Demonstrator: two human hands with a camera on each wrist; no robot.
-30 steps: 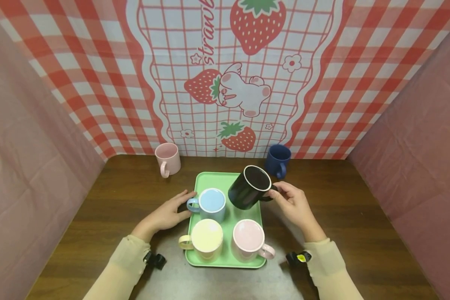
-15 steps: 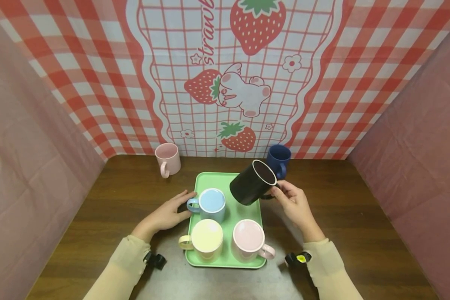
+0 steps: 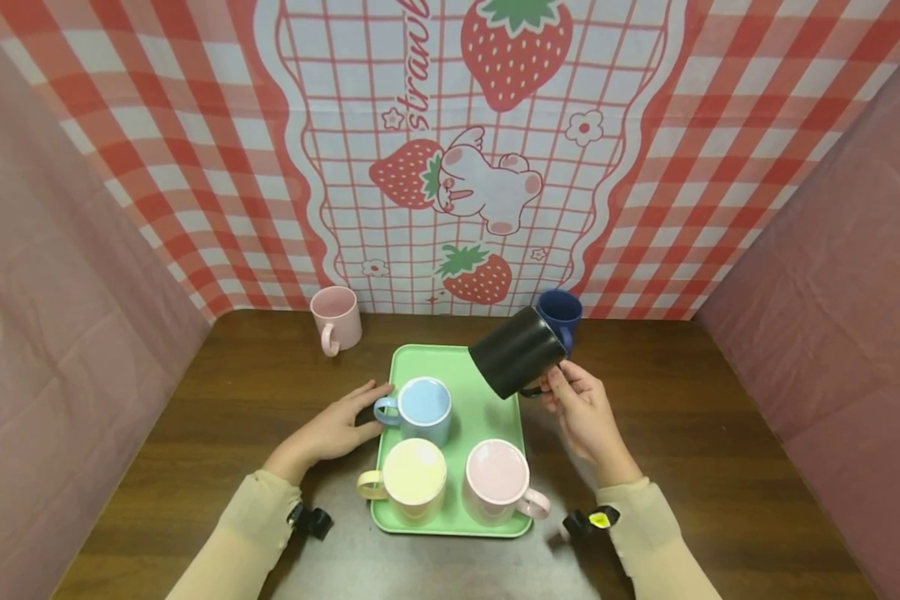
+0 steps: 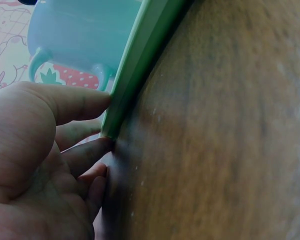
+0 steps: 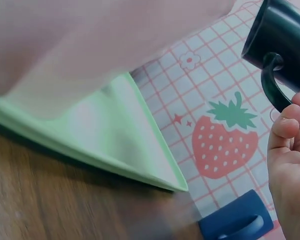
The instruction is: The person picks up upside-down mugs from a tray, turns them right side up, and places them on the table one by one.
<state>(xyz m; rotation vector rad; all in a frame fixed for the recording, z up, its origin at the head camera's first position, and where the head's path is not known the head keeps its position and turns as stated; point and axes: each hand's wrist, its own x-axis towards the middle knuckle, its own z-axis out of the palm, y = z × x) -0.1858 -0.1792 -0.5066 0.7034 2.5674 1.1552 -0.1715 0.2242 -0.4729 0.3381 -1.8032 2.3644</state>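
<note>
By its handle, my right hand [image 3: 581,412] pinches a black mug [image 3: 516,352], held tilted above the right edge of the green tray [image 3: 431,358]. Its mouth points away, up and to the right, out of sight in the head view. My left hand [image 3: 341,427] rests at the tray's left edge; in the left wrist view its thumb and fingers [image 4: 85,102] touch the rim without wrapping it. Upright on the tray stand a light blue mug [image 3: 425,408], a yellow mug [image 3: 415,479] and a pink mug [image 3: 497,479].
Behind the tray, another pink mug [image 3: 337,321] stands at the left. A navy mug [image 3: 560,308] is at the right, partly hidden by the black mug. The brown wooden table [image 3: 690,417] ends at a strawberry-print cloth [image 3: 637,208] at the back.
My right hand has tipped the black mug further over and shifted it up and right, so its mouth has turned out of view. My left hand and the tray have stayed put.
</note>
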